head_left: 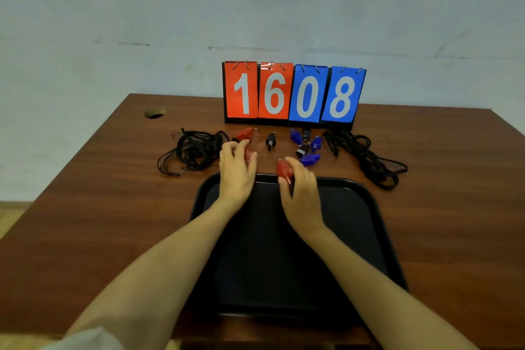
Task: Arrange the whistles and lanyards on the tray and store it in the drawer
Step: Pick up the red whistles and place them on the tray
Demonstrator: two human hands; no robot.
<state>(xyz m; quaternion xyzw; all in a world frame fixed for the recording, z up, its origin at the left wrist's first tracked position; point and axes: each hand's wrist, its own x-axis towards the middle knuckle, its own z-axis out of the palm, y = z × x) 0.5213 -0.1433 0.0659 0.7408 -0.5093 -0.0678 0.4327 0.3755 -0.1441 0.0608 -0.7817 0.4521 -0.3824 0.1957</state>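
A black tray point(366, 236) lies on the wooden table in front of me. My right hand point(301, 193) grips a red whistle point(284, 169) over the tray's far rim. My left hand point(237, 170) curls its fingers round another red whistle point(248, 155) just beyond that rim. A third red whistle point(245, 133) lies farther back. A black whistle point(271, 140), another black one point(301, 150) and several blue whistles point(310, 159) lie on the table. Black lanyards are heaped at the left point(193, 150) and at the right point(366, 156).
A flip scoreboard point(292, 94) reading 1608 stands at the back of the table, against the wall. A round cable hole point(154, 113) is in the table's far left part. The table's front edge runs just below the tray.
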